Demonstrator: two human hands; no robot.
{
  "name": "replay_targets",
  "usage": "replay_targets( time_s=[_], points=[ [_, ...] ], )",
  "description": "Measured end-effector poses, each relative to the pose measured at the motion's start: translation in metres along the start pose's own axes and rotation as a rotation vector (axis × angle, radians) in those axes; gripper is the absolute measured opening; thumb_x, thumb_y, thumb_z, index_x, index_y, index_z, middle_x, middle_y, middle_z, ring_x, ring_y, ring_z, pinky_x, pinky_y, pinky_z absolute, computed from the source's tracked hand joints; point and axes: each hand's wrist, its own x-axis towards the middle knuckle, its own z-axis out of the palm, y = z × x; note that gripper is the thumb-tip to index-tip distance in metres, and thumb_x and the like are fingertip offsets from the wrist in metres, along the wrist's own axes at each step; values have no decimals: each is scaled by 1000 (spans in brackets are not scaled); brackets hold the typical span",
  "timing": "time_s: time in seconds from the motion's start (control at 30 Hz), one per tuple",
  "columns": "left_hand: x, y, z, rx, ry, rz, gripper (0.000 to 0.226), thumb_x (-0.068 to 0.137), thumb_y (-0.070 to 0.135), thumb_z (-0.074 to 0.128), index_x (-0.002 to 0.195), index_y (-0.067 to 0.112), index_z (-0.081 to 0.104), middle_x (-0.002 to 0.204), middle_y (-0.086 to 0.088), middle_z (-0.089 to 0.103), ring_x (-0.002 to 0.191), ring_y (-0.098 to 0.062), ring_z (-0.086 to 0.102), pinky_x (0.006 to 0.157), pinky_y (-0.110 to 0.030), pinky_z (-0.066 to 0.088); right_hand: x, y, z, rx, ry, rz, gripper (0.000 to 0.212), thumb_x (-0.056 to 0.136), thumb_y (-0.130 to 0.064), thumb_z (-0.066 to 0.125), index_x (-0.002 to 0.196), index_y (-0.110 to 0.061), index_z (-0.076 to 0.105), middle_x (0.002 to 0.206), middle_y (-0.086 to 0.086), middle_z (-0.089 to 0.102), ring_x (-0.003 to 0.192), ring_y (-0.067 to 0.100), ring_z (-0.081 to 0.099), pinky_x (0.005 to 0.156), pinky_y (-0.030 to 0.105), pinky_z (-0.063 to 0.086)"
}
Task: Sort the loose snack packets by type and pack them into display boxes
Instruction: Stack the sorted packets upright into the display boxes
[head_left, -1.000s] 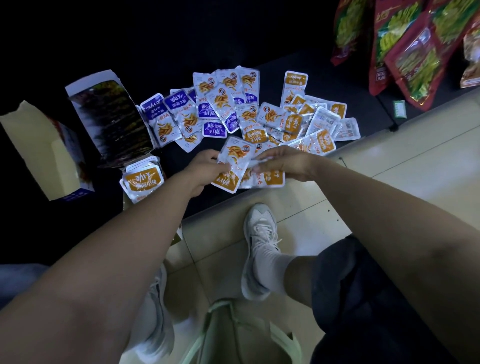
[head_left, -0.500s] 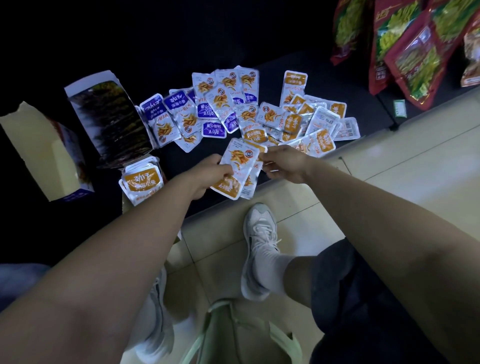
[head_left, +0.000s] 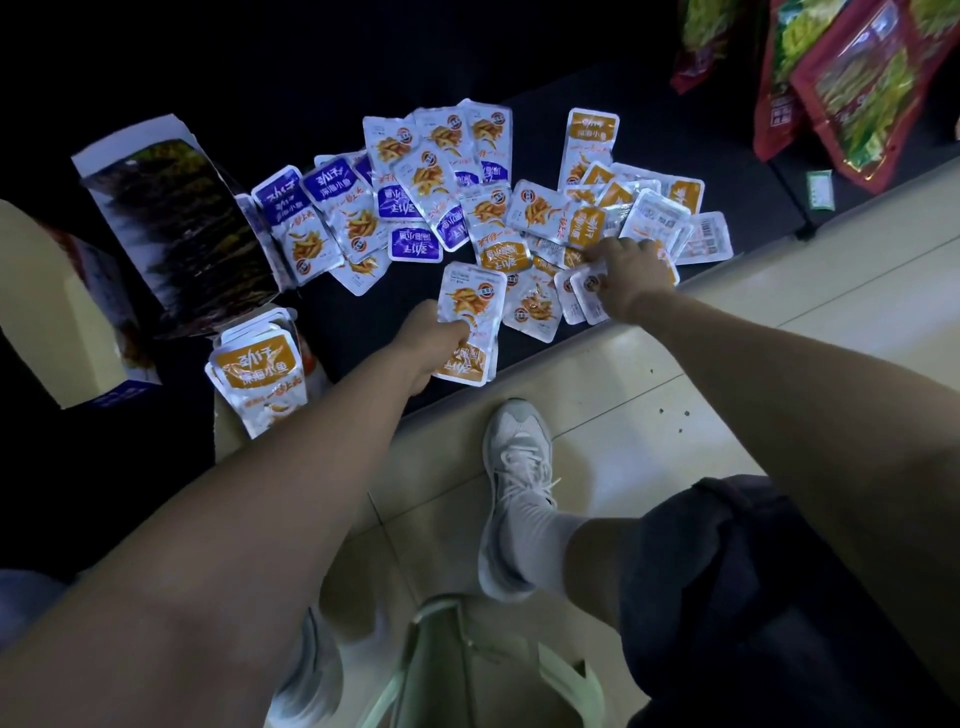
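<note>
Silvery foil packets, small and flat with rounded corners, lie fanned over a low black shelf (head_left: 675, 130) at floor level. They come in two sorts. The purple-banded packets (head_left: 332, 208) lie beyond the left hand (head_left: 434, 340), and the orange-banded packets (head_left: 587, 223) are heaped under and beyond the right hand (head_left: 631, 275). Both sorts carry a picture of golden strips and a round red-and-blue badge. A few past the right hand lie face down, showing white backs with barcodes.

The left hand grips a short stack of orange packets (head_left: 470, 322) by its near end, thumb on top, held just above the shelf edge. The hands are well apart. The right hand has its knuckles up and its fingers curled down into the orange heap; I cannot tell whether it has a packet pinched.

Left of the left hand, an upright bundle of orange packets (head_left: 260, 371) reads "劲仔" in big white characters with "深海小鱼" beneath. Just beyond it, an open cardboard display box (head_left: 176, 234) shows a glossy dark printed flap.

Far beyond the right hand hang glossy red and green snack bags (head_left: 841, 88). Cream floor tiles (head_left: 779, 332) run under the right arm, and a white laced sneaker (head_left: 519, 467) stands on them between the forearms.
</note>
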Motion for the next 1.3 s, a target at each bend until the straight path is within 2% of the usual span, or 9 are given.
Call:
replay_targets(
  time_s=[0.2, 0.37, 0.57, 0.67, 0.73, 0.87, 1.0, 1.13, 1.3],
  points=[
    [11, -2, 9, 23, -25, -16, 30, 93, 2, 51, 123, 3, 55, 113, -10, 62, 91, -21, 59, 59, -22, 46, 2, -6, 20, -226, 125, -105, 53, 86, -13, 61, 136, -10, 43, 134, 14, 42, 123, 34, 36, 101, 43, 33],
    [19, -6, 4, 22, 46, -15, 30, 91, 1, 51, 121, 1, 56, 119, -13, 63, 95, -25, 61, 74, -31, 48, 0, -5, 16, -74, 140, -248, 34, 89, -21, 62, 122, -19, 60, 128, 7, 52, 119, 32, 36, 94, 40, 29],
    [20, -8, -12, 22, 178, 4, 30, 91, 6, 52, 121, 3, 53, 118, -12, 61, 103, -28, 61, 76, -32, 47, -9, -41, -1, 274, 176, -497, 24, 87, -10, 52, 105, -14, 66, 76, -5, 44, 97, 30, 45, 88, 45, 37],
    [18, -12, -22, 19, 215, -1, 31, 90, 6, 51, 120, 4, 56, 118, -13, 62, 102, -29, 61, 79, -34, 50, -13, -69, 4, 183, 27, -668, 27, 84, -7, 56, 105, -18, 70, 95, 1, 64, 101, 33, 48, 88, 49, 39],
    [17, -17, -28, 17, 238, -12, 31, 89, 6, 49, 119, 5, 56, 117, -13, 63, 101, -29, 61, 80, -35, 51, -17, -81, 16, 160, -60, -712, 35, 86, -2, 56, 116, -17, 67, 115, 7, 62, 110, 32, 45, 93, 43, 38],
    [19, -26, -37, 20, 254, -37, 32, 88, 7, 48, 118, 6, 56, 116, -12, 63, 103, -30, 61, 85, -39, 52, -23, -83, 27, 350, 60, -418, 55, 81, 6, 57, 133, -12, 50, 134, 13, 46, 125, 31, 42, 101, 39, 40],
    [22, -28, -36, 30, 255, -44, 31, 87, 7, 47, 117, 6, 56, 114, -11, 63, 102, -30, 61, 83, -37, 52, -20, -73, 27, 321, 31, 71, 74, 78, -32, 75, 134, -7, 34, 133, 16, 38, 124, 34, 39, 99, 44, 40],
    [25, -29, -33, 45, 272, -33, 32, 89, 6, 46, 121, 6, 53, 118, -12, 61, 105, -29, 59, 82, -34, 48, -20, -74, 37, 110, -84, 42, 99, 68, -60, 75, 138, -7, 30, 135, 17, 38, 127, 35, 36, 103, 45, 35],
    [27, -30, -34, 56, 272, -59, 33, 91, 6, 46, 124, 7, 50, 120, -11, 58, 108, -30, 57, 89, -37, 49, -15, -70, 38, 110, -110, -35, 70, 75, -37, 78, 130, -14, 41, 133, 16, 35, 125, 36, 33, 98, 46, 39]
  ],
)
